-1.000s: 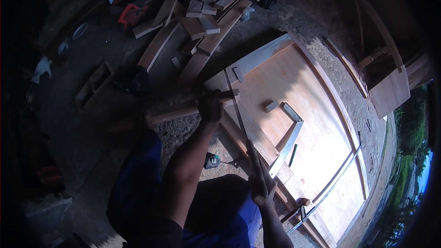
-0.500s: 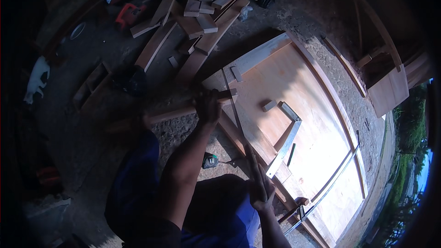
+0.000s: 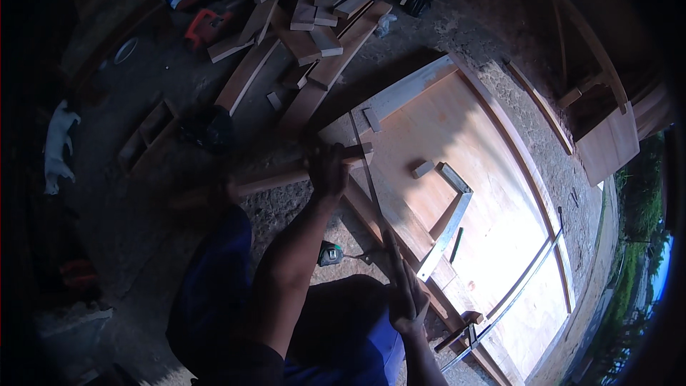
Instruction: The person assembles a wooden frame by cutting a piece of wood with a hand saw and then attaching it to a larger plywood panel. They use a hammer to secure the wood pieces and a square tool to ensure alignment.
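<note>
My left hand (image 3: pixel 328 170) is closed round a wooden bar (image 3: pixel 275 177), pressing it near its right end. That end rests over the near left edge of a framed wooden panel (image 3: pixel 429 143). In my right hand (image 3: pixel 409 307), low in the view, is the long handle of a handsaw (image 3: pixel 371 189). Its thin blade shows almost edge-on and crosses the bar's end just right of my left hand; whether the teeth have cut in cannot be seen. My foot (image 3: pixel 230 191) appears to be against the bar's dim left part.
On the panel lie a metal square (image 3: pixel 450 225), a small wood block (image 3: pixel 422 169) and a green pencil-like stick (image 3: pixel 456 244). A long bar clamp (image 3: pixel 518 281) spans its near right part. A tape measure (image 3: pixel 330 253) lies beside my knee. Wood offcuts (image 3: pixel 314 36) are heaped ahead.
The whole view has shifted slightly, so the scene sits a little lower and to the right. Both hands keep their holds on the bar and the handsaw.
</note>
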The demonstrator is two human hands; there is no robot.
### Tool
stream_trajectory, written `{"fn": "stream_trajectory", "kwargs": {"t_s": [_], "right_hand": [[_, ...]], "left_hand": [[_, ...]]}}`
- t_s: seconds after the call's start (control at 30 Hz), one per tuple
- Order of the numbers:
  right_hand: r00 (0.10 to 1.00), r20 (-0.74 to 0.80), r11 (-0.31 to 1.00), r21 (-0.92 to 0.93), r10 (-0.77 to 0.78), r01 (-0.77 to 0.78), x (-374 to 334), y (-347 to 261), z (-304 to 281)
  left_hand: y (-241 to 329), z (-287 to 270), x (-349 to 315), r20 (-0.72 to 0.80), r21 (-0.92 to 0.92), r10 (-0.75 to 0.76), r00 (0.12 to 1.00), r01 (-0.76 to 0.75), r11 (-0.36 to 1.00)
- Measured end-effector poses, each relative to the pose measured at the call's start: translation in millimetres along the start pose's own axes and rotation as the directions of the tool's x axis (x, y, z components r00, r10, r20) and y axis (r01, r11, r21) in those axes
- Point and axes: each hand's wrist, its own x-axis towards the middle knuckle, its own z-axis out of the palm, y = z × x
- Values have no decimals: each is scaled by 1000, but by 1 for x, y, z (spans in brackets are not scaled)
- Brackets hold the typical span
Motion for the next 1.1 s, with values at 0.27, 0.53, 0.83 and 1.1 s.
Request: {"fn": "stream_trajectory", "kwargs": {"t_s": [0.27,0.53,0.83,1.1], "right_hand": [[992,58,955,267,116,-128,56,9,13],[998,21,998,0,66,-66,-5,33,11],[996,53,998,12,69,-70,-24,5,-19],[993,-22,991,78,114,-112,74,55,44]], "left_hand": [[-18,23,12,29,22,34,999,-35,999],[6,10,-10,-17,-1,47,999,-47,999],[-4,18,16,99,4,13,995,-13,1000],[10,15,-2,-44,-8,91,995,-91,996]]}}
